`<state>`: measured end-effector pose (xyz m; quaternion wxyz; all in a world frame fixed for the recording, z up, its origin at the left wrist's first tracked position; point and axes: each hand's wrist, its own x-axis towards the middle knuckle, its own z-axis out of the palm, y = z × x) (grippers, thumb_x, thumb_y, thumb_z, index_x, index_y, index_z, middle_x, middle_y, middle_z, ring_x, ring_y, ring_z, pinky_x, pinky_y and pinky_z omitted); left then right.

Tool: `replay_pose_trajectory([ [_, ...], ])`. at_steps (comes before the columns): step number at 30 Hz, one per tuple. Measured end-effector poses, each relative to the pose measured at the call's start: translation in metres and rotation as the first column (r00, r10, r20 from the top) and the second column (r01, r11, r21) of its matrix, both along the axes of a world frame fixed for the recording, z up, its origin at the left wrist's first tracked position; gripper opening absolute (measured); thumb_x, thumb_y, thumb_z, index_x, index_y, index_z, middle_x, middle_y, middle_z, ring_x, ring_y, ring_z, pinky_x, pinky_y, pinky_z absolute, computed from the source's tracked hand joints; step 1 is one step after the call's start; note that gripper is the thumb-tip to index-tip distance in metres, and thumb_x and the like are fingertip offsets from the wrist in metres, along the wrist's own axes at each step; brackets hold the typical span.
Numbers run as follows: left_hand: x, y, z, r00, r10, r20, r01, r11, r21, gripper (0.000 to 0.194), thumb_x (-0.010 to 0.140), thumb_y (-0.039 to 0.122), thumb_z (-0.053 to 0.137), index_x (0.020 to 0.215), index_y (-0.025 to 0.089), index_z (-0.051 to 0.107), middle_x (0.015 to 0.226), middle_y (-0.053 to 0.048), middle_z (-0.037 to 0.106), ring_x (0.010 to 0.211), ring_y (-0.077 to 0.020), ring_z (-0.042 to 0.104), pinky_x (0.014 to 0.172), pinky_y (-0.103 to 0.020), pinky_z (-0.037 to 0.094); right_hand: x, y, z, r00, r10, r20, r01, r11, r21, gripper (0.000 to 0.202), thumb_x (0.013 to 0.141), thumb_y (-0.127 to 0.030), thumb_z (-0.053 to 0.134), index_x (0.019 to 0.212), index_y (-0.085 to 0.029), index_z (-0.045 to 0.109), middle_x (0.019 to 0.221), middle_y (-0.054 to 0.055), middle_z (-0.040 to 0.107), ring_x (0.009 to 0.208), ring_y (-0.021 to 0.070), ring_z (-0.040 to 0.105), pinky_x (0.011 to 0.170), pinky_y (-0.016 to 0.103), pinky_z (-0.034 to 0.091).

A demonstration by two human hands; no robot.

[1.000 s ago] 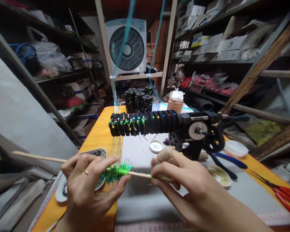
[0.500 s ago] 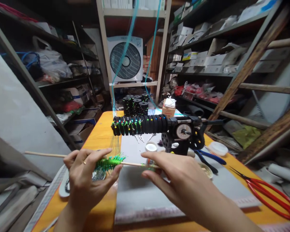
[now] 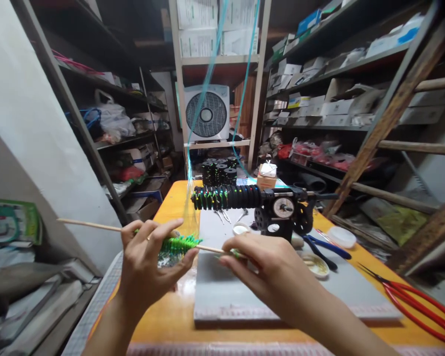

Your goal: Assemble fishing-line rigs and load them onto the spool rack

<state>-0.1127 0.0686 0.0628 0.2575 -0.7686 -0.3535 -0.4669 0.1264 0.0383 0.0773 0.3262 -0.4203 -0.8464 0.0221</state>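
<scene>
A thin wooden stick (image 3: pixel 91 225) runs across both hands, tilted slightly down to the right. Bright green looped threads (image 3: pixel 181 243) are bunched around its middle. My left hand (image 3: pixel 143 259) is closed around the stick and the bunch, its thumb near the bunch's right end and its index finger raised. With thumb and fingers, my right hand (image 3: pixel 272 264) pinches the stick near its right end, where a little more green shows. Just beyond the hands, a row of black spools (image 3: pixel 230 197) with coloured pins and threads sits on a black winding device (image 3: pixel 282 210) with a dial.
A grey board (image 3: pixel 230 301) lies on the yellow table (image 3: pixel 170 333). At the right are red-handled scissors (image 3: pixel 419 301), blue-handled pliers (image 3: pixel 328 247), a small dish (image 3: pixel 317 267) and a clear lid (image 3: pixel 341 237). Stacked spools (image 3: pixel 220 172) and a box fan (image 3: pixel 206 113) stand behind.
My right thumb and index finger have closed in on the stick. My left hand keeps its hold. The view has swung up and left, so the scene sits lower and further right.
</scene>
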Motion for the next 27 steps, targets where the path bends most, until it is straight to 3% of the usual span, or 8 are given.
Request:
replay_pose_trajectory([
  [2, -0.001, -0.006, 0.005, 0.999, 0.012, -0.034, -0.013, 0.999, -0.031, 0.041, 0.083, 0.027, 0.071, 0.120, 0.022, 0.053, 0.078, -0.002, 0.069, 0.069, -0.0225, 0.063, 0.083, -0.049, 0.041, -0.001, -0.003, -0.001, 1.000, 0.006, -0.028, -0.006, 1.000, 0.009, 0.018, 0.098, -0.026, 0.053, 0.086, -0.018, 0.063, 0.071, 0.002, 0.064, 0.064, 0.0156, 0.058, 0.060, 0.026, 0.039],
  [5, 0.001, -0.016, 0.013, 0.992, 0.055, -0.111, -0.060, 0.997, -0.045, 0.043, 0.084, 0.024, 0.070, 0.124, 0.020, 0.055, 0.105, -0.013, 0.070, 0.095, -0.0298, 0.064, 0.093, -0.055, 0.039, -0.004, -0.008, -0.005, 1.000, 0.023, -0.001, -0.023, 0.999, 0.035, 0.015, 0.097, -0.016, 0.048, 0.091, -0.016, 0.062, 0.078, 0.005, 0.065, 0.070, 0.0183, 0.060, 0.065, 0.029, 0.042],
  [7, 0.006, -0.022, 0.015, 0.979, -0.005, -0.205, -0.010, 0.998, -0.069, 0.042, 0.086, 0.015, 0.067, 0.126, 0.021, 0.056, 0.122, -0.014, 0.067, 0.116, -0.0321, 0.057, 0.102, -0.057, 0.035, -0.007, -0.012, -0.008, 0.999, 0.032, 0.040, -0.034, 0.999, 0.038, 0.016, 0.097, -0.013, 0.046, 0.094, -0.015, 0.062, 0.083, 0.006, 0.065, 0.074, 0.0201, 0.062, 0.068, 0.030, 0.044],
  [9, 0.011, -0.029, 0.012, 0.954, -0.125, -0.271, 0.092, 0.987, -0.132, 0.041, 0.089, 0.008, 0.062, 0.126, 0.023, 0.058, 0.122, -0.008, 0.069, 0.124, -0.0285, 0.052, 0.108, -0.053, 0.030, -0.010, -0.015, -0.013, 0.997, 0.049, 0.063, -0.051, 0.998, 0.038, 0.017, 0.097, -0.010, 0.046, 0.095, -0.015, 0.061, 0.085, 0.007, 0.065, 0.077, 0.0205, 0.062, 0.070, 0.031, 0.045],
  [12, 0.016, -0.035, 0.001, 0.936, -0.250, -0.246, 0.204, 0.958, -0.201, 0.034, 0.093, 0.002, 0.051, 0.118, 0.021, 0.063, 0.103, -0.003, 0.075, 0.113, -0.0219, 0.058, 0.109, -0.045, 0.031, -0.013, -0.020, -0.021, 0.995, 0.082, 0.058, -0.086, 0.994, 0.071, 0.018, 0.097, -0.008, 0.046, 0.096, -0.016, 0.062, 0.084, 0.006, 0.065, 0.075, 0.0199, 0.061, 0.068, 0.030, 0.046],
  [16, 0.005, -0.033, -0.008, 0.918, -0.280, -0.281, 0.208, 0.943, -0.260, 0.033, 0.095, -0.001, 0.044, 0.111, 0.018, 0.065, 0.091, -0.003, 0.072, 0.099, -0.0196, 0.060, 0.106, -0.044, 0.033, -0.007, -0.024, -0.032, 0.997, 0.074, 0.038, -0.078, 0.988, 0.129, 0.019, 0.097, -0.009, 0.045, 0.095, -0.015, 0.063, 0.078, 0.005, 0.063, 0.069, 0.0199, 0.061, 0.062, 0.030, 0.044],
  [21, -0.034, -0.004, 0.005, 0.854, -0.227, -0.467, 0.160, 0.971, -0.179, 0.025, 0.094, 0.011, 0.055, 0.118, 0.012, 0.062, 0.101, -0.011, 0.072, 0.103, -0.0263, 0.059, 0.102, -0.050, 0.036, 0.009, -0.022, -0.038, 0.998, 0.054, -0.034, -0.047, 0.978, 0.203, 0.019, 0.098, -0.010, 0.045, 0.096, -0.015, 0.063, 0.076, 0.005, 0.064, 0.064, 0.0187, 0.062, 0.058, 0.029, 0.044],
  [27, -0.085, 0.065, 0.026, 0.832, -0.053, -0.553, 0.044, 0.999, -0.029, 0.025, 0.093, 0.004, 0.049, 0.108, 0.017, 0.065, 0.102, -0.009, 0.075, 0.092, -0.0251, 0.065, 0.084, -0.041, 0.049, 0.018, -0.015, -0.041, 0.990, 0.056, -0.130, -0.030, 0.981, 0.193, 0.019, 0.097, -0.008, 0.045, 0.097, -0.016, 0.062, 0.076, 0.003, 0.065, 0.065, 0.0173, 0.063, 0.059, 0.027, 0.047],
])
